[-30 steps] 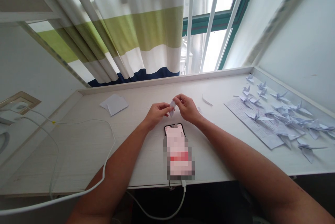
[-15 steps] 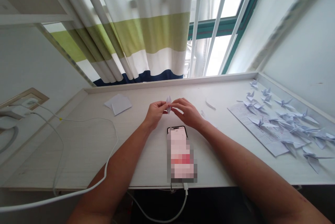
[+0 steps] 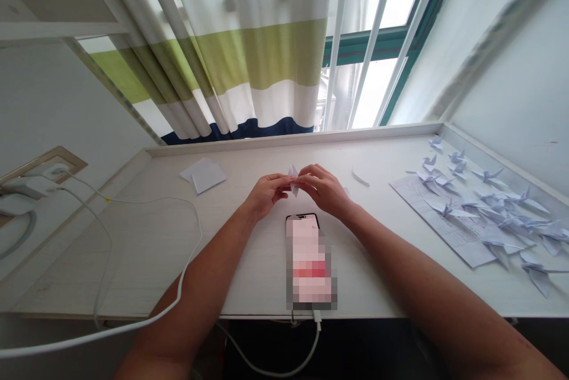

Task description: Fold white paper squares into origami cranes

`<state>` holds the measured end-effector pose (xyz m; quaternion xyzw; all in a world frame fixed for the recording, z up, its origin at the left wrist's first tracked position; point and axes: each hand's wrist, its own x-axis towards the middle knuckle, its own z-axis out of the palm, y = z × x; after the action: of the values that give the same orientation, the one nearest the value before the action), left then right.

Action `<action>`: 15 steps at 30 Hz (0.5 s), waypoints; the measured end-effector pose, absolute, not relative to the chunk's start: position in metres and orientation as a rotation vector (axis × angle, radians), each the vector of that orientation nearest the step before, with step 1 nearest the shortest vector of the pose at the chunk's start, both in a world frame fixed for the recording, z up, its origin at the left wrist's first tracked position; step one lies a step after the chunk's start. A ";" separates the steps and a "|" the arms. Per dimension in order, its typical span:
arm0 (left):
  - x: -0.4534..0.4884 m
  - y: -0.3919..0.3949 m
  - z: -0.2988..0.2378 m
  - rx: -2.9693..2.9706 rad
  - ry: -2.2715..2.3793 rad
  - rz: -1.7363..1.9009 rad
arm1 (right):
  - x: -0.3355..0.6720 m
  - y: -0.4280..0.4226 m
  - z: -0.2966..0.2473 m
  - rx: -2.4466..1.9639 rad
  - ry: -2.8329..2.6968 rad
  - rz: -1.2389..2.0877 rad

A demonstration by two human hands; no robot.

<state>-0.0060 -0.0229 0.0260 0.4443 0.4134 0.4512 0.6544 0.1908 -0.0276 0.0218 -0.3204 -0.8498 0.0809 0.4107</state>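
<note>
Between my two hands, above the desk, is a small folded white paper (image 3: 293, 172) with pointed ends up and down. My left hand (image 3: 269, 191) pinches it from the left, thumb and fingers closed. From the right, my right hand (image 3: 323, 185) grips the same paper at its middle with thumb and fingertips. Fingers cover part of the folds. Just below the hands lies a phone (image 3: 306, 261) with a blurred screen and a cable plugged into its lower end.
Several folded paper cranes (image 3: 448, 209) lie at the right on and around a printed sheet (image 3: 462, 246). White paper squares (image 3: 208, 176) rest at the left, a paper strip (image 3: 360, 176) at the back. A white cable (image 3: 184, 273) crosses my left forearm.
The view has shifted slightly, so most things appear a little further right. Both hands still hold the folded paper, with only small finger movements.
</note>
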 end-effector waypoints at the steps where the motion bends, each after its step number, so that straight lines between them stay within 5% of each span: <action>1: -0.005 -0.024 0.026 1.002 0.911 1.007 | 0.189 -0.028 0.021 -0.812 -2.105 0.227; 15: 0.015 -0.034 0.026 1.314 0.883 1.277 | 0.176 -0.031 0.015 -0.964 -1.711 0.464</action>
<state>0.0151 -0.0340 0.0261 0.5493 0.3692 0.5341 0.5260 0.1764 -0.0307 0.0147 -0.4044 -0.7174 0.1944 0.5329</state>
